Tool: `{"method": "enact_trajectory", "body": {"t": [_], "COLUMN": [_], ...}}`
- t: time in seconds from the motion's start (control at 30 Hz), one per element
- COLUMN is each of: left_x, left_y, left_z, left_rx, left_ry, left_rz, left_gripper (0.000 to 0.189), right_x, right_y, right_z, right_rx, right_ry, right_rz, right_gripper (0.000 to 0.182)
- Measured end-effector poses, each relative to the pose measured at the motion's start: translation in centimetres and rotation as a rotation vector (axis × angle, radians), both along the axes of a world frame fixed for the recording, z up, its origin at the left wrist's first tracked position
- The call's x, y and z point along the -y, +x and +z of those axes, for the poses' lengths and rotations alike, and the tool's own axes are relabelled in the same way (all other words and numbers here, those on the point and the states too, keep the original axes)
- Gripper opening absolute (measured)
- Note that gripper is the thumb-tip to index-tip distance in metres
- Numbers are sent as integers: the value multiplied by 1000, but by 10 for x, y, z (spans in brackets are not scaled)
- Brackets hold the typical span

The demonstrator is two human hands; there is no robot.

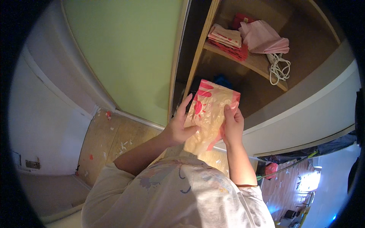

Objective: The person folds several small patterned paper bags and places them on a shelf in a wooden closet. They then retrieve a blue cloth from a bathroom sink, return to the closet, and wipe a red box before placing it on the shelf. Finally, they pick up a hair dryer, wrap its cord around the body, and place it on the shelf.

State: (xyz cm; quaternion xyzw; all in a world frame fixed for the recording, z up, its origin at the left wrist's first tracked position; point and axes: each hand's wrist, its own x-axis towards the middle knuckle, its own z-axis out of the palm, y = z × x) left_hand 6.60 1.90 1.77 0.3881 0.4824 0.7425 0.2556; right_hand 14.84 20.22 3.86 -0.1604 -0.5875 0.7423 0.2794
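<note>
A crinkled cream plastic bag (212,109) with pink-red print is held in front of my chest, partly flattened, its lower end hanging loose. My right hand (233,124) grips its right edge, thumb on top and fingers behind. My left hand (181,125) is at the left edge, with the thumb lying over the front and the index finger stretched upward beside it. Beyond the bag, on the upper shelf (251,67) of a wooden cupboard, is a stack of folded cream bags (226,35) over red folded ones (231,51).
Beside the stack lie a crumpled pink bag (265,37) and a coiled white cord (279,68) hanging over the shelf edge. Something blue (223,81) sits in the lower compartment. A green panel (128,57) stands at left. Scraps (123,146) litter the wooden floor (99,136).
</note>
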Motion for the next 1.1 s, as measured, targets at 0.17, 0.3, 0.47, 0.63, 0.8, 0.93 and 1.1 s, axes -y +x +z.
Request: {"method": "enact_trajectory", "body": {"t": [0.17,0.3,0.47,0.63,0.8,0.93,1.1], "left_x": [11,18,24,36,47,62,72], "left_y": [-15,-25,-34,-42,-63,-77,-72], "left_z": [20,31,25,7,-39,-37,-31], "left_rx": [-497,-1225,-1388,-1216,-891,-739,-384], "left_ry": [-408,-509,-467,-461,-446,-608,-593], "left_rz": [93,143,104,29,-34,-124,52], "left_gripper": [79,63,58,47,32,20,22], "right_x": [-9,6,0,-21,-36,-33,-44], "right_y": [9,21,19,21,21,32,36], "right_z": [9,50,28,4,-6,-11,-17], "right_rx": [-62,46,177,262,457,397,276], "right_ry": [794,1660,1469,1233,1031,608,299], "right_rz": [-440,18,207,390,551,556,529], "right_gripper": [50,42,28,25,18,13,16]}}
